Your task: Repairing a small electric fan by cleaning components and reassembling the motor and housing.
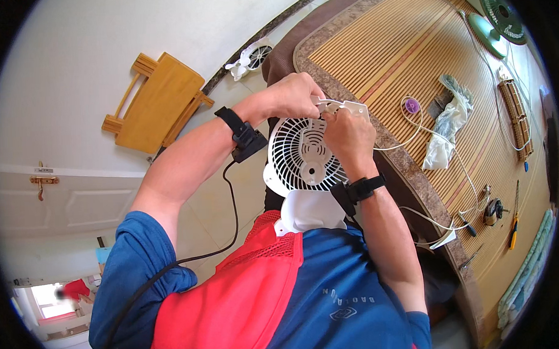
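A white fan housing [288,152] with a slotted round grille and a hub lies over my lap, with another white plastic piece [305,213] below it, against my body. My left hand [295,97] is closed at the housing's top end, pinching a thin white strip, perhaps a cable. My right hand [349,138] is closed on the white plastic bracket [359,109] at the top of the housing, fingers curled in near my left hand's. The exact thing between my fingertips is partly hidden.
A mat-covered bed [361,36] holds cables, a bagged part [438,144], a motor [494,212], screwdrivers [514,231] and a green fan [500,16]. Fan parts [245,62] lie on the floor beside a folded wooden table [160,105]. A person in red [74,291] is at bottom left.
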Demonstrator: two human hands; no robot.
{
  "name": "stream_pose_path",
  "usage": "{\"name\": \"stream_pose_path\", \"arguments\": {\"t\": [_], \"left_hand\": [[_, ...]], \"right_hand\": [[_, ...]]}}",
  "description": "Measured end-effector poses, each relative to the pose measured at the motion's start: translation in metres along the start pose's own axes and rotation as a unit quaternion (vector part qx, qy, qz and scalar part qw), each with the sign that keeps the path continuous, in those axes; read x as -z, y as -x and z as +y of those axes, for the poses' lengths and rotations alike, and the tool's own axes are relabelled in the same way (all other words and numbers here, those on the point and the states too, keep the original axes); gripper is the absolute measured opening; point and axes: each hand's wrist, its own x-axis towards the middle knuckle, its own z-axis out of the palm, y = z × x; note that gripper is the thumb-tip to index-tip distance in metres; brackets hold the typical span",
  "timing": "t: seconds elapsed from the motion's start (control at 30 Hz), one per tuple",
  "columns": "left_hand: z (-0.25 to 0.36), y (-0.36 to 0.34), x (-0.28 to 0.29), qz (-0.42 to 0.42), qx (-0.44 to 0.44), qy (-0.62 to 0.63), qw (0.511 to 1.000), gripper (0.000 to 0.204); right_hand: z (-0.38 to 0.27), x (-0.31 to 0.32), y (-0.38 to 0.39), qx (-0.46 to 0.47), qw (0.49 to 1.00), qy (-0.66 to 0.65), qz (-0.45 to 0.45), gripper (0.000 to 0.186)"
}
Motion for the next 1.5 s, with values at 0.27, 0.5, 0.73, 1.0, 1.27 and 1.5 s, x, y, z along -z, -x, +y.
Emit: {"name": "stream_pose_path", "arguments": {"t": [0.27,0.5,0.73,1.0,1.27,1.5], "left_hand": [[0.01,-0.006,-0.009,-0.002,-0.04,-0.172,0.984,0.025],[0.008,0.0,-0.02,0.078,-0.118,-0.272,0.952,0.018],[0.001,-0.006,-0.025,0.089,-0.152,-0.34,0.924,0.016],[0.003,-0.01,-0.021,0.065,-0.135,-0.292,0.945,0.009],[0.009,-0.015,-0.016,0.029,-0.093,-0.285,0.953,0.007],[-0.001,-0.023,-0.01,0.0,-0.08,-0.214,0.974,0.012]], "right_hand": [[0.016,-0.01,0.008,0.116,0.977,-0.024,0.176,0.032],[0.021,0.011,-0.001,0.147,0.955,-0.026,0.255,0.051],[0.033,0.003,-0.015,0.195,0.966,-0.069,0.153,0.047],[0.027,-0.005,-0.015,0.152,0.981,-0.067,0.098,0.033],[0.023,-0.007,-0.015,0.14,0.985,-0.048,0.086,0.024],[0.019,-0.006,-0.018,0.148,0.986,-0.031,0.076,0.02]]}}
